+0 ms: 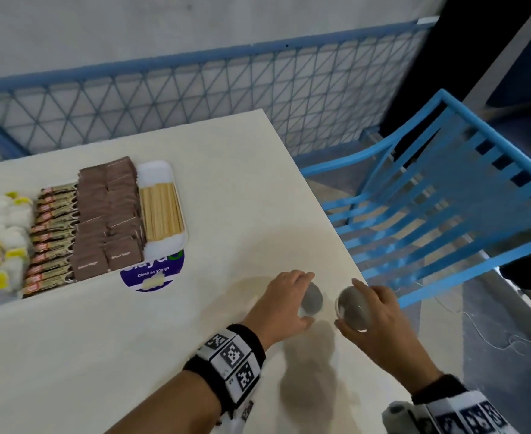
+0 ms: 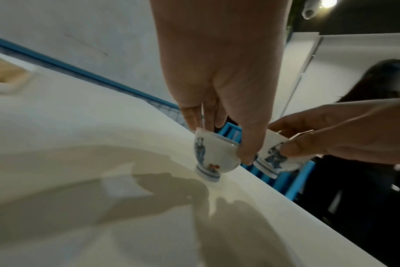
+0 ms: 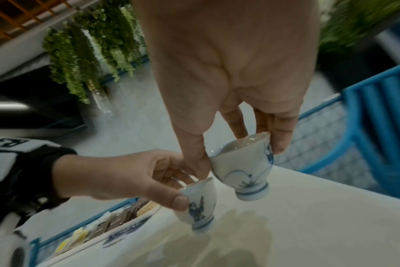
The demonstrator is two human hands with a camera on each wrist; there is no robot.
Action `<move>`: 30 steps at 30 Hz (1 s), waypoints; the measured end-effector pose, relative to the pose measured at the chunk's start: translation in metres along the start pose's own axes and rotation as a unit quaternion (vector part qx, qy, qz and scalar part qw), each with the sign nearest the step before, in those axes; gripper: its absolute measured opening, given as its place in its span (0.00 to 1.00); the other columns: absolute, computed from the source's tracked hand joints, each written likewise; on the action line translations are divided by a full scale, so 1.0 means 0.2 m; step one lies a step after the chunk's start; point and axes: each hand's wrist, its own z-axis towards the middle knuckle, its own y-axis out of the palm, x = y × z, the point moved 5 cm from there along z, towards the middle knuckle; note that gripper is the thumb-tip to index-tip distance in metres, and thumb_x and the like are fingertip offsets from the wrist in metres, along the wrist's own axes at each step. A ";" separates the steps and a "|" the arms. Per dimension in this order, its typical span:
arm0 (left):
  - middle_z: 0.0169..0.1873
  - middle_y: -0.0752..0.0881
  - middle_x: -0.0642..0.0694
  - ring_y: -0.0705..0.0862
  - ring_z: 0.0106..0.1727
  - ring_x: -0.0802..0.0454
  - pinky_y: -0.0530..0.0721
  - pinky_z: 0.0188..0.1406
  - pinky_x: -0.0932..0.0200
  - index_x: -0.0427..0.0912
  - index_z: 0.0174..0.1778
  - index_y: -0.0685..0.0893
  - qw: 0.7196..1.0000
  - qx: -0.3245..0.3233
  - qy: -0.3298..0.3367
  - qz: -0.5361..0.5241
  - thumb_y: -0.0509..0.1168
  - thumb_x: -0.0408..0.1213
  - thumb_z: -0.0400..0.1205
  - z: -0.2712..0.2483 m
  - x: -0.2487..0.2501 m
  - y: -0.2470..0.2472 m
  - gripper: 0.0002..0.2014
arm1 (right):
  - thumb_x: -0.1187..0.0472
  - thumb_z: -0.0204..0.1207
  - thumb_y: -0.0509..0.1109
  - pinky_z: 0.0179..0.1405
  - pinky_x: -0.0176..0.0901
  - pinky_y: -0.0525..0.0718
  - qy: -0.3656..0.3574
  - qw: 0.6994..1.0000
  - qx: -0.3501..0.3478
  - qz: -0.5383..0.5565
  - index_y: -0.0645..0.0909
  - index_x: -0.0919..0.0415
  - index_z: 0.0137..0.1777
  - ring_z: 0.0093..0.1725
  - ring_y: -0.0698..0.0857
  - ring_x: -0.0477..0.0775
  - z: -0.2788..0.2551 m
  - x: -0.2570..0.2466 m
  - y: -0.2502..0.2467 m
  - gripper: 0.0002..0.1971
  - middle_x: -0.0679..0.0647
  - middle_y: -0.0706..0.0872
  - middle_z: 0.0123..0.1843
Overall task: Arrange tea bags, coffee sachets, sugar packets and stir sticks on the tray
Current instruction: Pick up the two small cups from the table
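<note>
L hand [image 1: 284, 297] and R hand [image 1: 375, 311] each have fingers curled round a small cup, low over the worktop [image 1: 226, 189] nr its right edge; the filled tray [image 1: 159, 170] lies well apart, front-left, L hand nearer.

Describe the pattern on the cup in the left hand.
White cup with blue painted figures, red marks and blue foot bands; clearest in the left wrist view.

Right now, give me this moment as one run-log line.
left hand: grips cup | right hand: grips second cup | both near table edge | tray: stocked
</note>
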 end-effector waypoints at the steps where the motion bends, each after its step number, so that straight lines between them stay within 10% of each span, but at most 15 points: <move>1: 0.75 0.67 0.46 0.64 0.75 0.49 0.61 0.72 0.61 0.43 0.81 0.58 1.000 0.015 -0.019 -0.018 0.69 0.44 0.77 -0.01 -0.06 -0.04 0.38 | 0.51 0.62 0.82 0.52 0.34 0.74 -0.017 1.000 -0.002 0.005 0.71 0.59 0.74 0.55 0.78 0.55 0.08 -0.06 -0.01 0.40 0.61 0.76 0.63; 11: 0.70 0.73 0.48 0.70 0.72 0.52 0.60 0.66 0.71 0.43 0.75 0.69 0.967 0.193 -0.136 -0.092 0.74 0.43 0.74 -0.15 -0.67 -0.44 0.34 | 0.54 0.66 0.79 0.58 0.28 0.64 -0.122 0.989 -0.054 0.064 0.67 0.64 0.74 0.68 0.72 0.55 0.94 -0.75 0.07 0.39 0.59 0.73 0.69; 30: 0.74 0.69 0.46 0.69 0.74 0.50 0.64 0.76 0.58 0.40 0.78 0.66 0.953 0.252 -0.161 -0.057 0.73 0.45 0.74 0.11 -1.07 -0.64 0.38 | 0.53 0.67 0.79 0.67 0.38 0.66 -0.202 0.963 -0.180 0.012 0.61 0.63 0.78 0.72 0.70 0.57 1.64 -1.25 0.52 0.43 0.60 0.66 0.74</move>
